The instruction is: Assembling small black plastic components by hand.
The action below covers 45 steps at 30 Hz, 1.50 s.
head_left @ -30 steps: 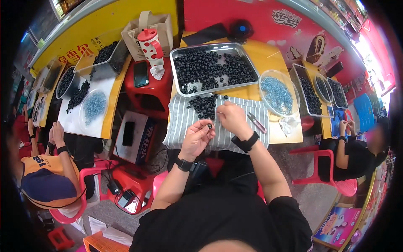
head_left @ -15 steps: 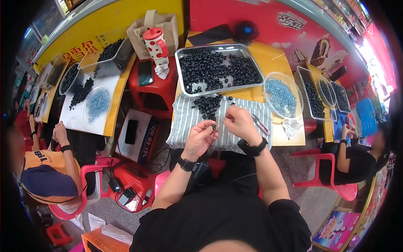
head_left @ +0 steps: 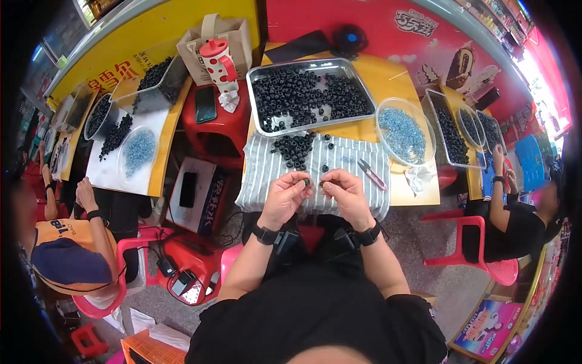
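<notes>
Table (head_left: 391, 76) yellow | striped cloth (head_left: 257, 182) | wall (head_left: 370, 27) red-pink | left hand (head_left: 284, 199) pinching dark bead (head_left: 307, 182) | right hand (head_left: 347, 197) pinched, contents unclear

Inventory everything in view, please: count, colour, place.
Rectangular metal tray: one, silver, on yellow table.
Striped fabric cloth: one, grey-white, table's near side.
Small round beads: many, black, in tray, on cloth, either side.
Round plastic tubs, blue pieces inside: two, clear, right and left.
Metal snips: one, pink-handled, cloth's right.
Spotted tumbler: one, red-white, left of tray.
Fabric tote bag: one, beige, behind tumbler.
Flat phones: two, black, left.
Co-workers: at least two, orange-navy and black tops, both sides.
Left hand: one, bare, pinching dark bead.
Right hand: one, bare, beside left; hold unclear.
</notes>
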Each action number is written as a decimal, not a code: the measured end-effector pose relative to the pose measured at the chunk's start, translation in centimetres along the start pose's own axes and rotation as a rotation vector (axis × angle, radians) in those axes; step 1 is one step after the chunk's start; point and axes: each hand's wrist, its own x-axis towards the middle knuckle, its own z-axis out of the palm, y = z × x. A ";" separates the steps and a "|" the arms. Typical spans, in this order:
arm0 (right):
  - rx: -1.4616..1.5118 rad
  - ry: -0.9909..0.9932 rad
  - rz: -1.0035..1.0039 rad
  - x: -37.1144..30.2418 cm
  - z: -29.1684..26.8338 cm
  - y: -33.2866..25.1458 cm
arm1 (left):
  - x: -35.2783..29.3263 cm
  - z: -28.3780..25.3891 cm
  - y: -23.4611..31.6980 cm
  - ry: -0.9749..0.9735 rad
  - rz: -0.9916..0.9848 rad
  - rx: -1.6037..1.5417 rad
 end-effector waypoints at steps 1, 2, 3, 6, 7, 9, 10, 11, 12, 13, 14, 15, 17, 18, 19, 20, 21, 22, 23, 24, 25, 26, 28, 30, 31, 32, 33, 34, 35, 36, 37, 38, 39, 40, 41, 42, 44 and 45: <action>0.046 -0.001 -0.001 0.1 -0.2 0.4 | 0.0 0.1 0.0 0.002 0.000 -0.005; 0.091 0.001 -0.001 0.1 -0.3 0.5 | 0.1 0.2 -0.1 0.003 0.000 -0.011; 0.104 0.004 0.005 0.0 -0.3 0.7 | 0.0 0.1 -0.1 0.004 -0.002 -0.013; 0.123 0.010 0.007 -0.1 -0.1 0.8 | 0.0 0.1 -0.1 -0.001 -0.004 -0.014; 0.116 0.009 -0.002 -0.1 0.1 0.7 | 0.0 0.1 -0.1 -0.006 -0.004 -0.011; 0.108 0.016 -0.012 0.0 0.3 0.7 | -0.1 0.1 0.0 -0.011 -0.002 -0.007; 0.106 0.025 -0.013 0.0 0.3 0.7 | 0.0 0.2 -0.1 -0.012 -0.002 -0.007; 0.104 0.033 -0.014 0.0 0.4 0.8 | 0.0 0.2 -0.1 -0.013 0.000 -0.005; 0.081 0.034 -0.018 0.1 0.4 0.8 | 0.0 0.2 0.0 -0.018 0.000 -0.003; 0.058 0.036 -0.022 0.1 0.5 0.7 | 0.0 0.2 0.0 -0.024 0.000 -0.001; 0.035 0.039 -0.024 0.1 0.7 0.5 | 0.0 0.1 0.0 -0.029 -0.001 0.000; 0.005 0.020 -0.055 0.1 1.0 0.3 | 0.0 0.1 0.0 -0.033 -0.004 -0.002; -0.054 -0.016 -0.117 0.2 1.6 -0.1 | 0.0 -0.1 -0.1 -0.041 -0.008 -0.004; -0.082 -0.020 -0.154 0.3 1.6 0.2 | 0.1 -0.1 -0.1 -0.037 -0.005 -0.001; -0.110 -0.024 -0.190 0.4 1.6 0.7 | 0.1 -0.3 -0.3 -0.034 -0.003 0.003; -0.136 -0.028 -0.226 0.5 1.6 1.0 | 0.1 -0.3 -0.3 -0.029 0.000 0.007; -0.196 -0.020 -0.260 0.5 1.6 1.1 | 0.1 -0.4 -0.4 -0.033 0.004 -0.001; -0.256 -0.011 -0.294 0.5 1.6 1.3 | 0.1 -0.4 -0.5 -0.038 0.009 -0.010; -0.316 -0.002 -0.327 0.6 1.7 1.3 | 0.1 -0.4 -0.5 -0.042 0.013 -0.018; -0.344 -0.004 -0.349 0.6 1.7 1.3 | 0.1 -0.4 -0.5 -0.040 0.014 -0.014; -0.373 -0.006 -0.371 0.7 1.8 1.2 | 0.1 -0.4 -0.5 -0.039 0.016 -0.010; -0.402 -0.007 -0.392 0.8 1.9 1.1 | 0.1 -0.4 -0.4 -0.038 0.017 -0.006; -0.476 -0.035 -0.371 0.7 1.6 0.8 | 0.1 -0.3 -0.4 -0.040 0.016 -0.003; -0.478 -0.054 -0.326 0.6 1.2 0.8 | 0.1 -0.4 -0.4 -0.060 0.011 0.008; -0.444 -0.059 -0.289 0.6 0.9 1.1 | 0.1 -0.5 -0.5 -0.077 0.007 0.015; -0.409 -0.065 -0.250 0.7 0.9 0.9 | 0.1 -0.5 -0.3 -0.092 0.002 0.020; -0.424 -0.090 -0.203 0.7 0.8 0.4 | 0.2 -0.4 -0.2 -0.092 -0.015 0.018; -0.438 -0.114 -0.156 0.7 0.6 -0.2 | 0.2 -0.3 0.0 -0.091 -0.031 0.015; -0.453 -0.138 -0.109 0.8 0.7 -0.9 | 0.2 -0.1 0.2 -0.092 -0.048 0.012; -0.457 -0.171 -0.118 0.8 0.9 -1.4 | 0.2 0.0 0.3 -0.096 -0.058 0.023; -0.461 -0.204 -0.127 0.9 1.1 -1.8 | 0.3 0.1 0.4 -0.100 -0.067 0.034; -0.465 -0.237 -0.137 0.9 1.2 -2.0 | 0.2 0.1 0.5 -0.104 -0.076 0.046; -0.469 -0.241 -0.146 0.9 1.2 -2.1 | 0.3 0.0 0.5 -0.108 -0.078 0.051; -0.473 -0.245 -0.156 0.9 1.2 -2.1 | 0.3 -0.1 0.4 -0.111 -0.080 0.057; -0.476 -0.249 -0.164 0.9 1.3 -2.1 | 0.3 -0.1 0.4 -0.114 -0.083 0.062; -0.504 -0.254 -0.170 0.9 1.2 -2.0 | 0.2 -0.1 0.5 -0.121 -0.082 0.059; -0.562 -0.265 -0.182 1.0 1.0 -1.6 | 0.1 -0.1 0.6 -0.136 -0.080 0.052; -0.544 -0.265 -0.187 1.0 0.9 -1.4 | 0.1 -0.2 0.6 -0.135 -0.084 0.051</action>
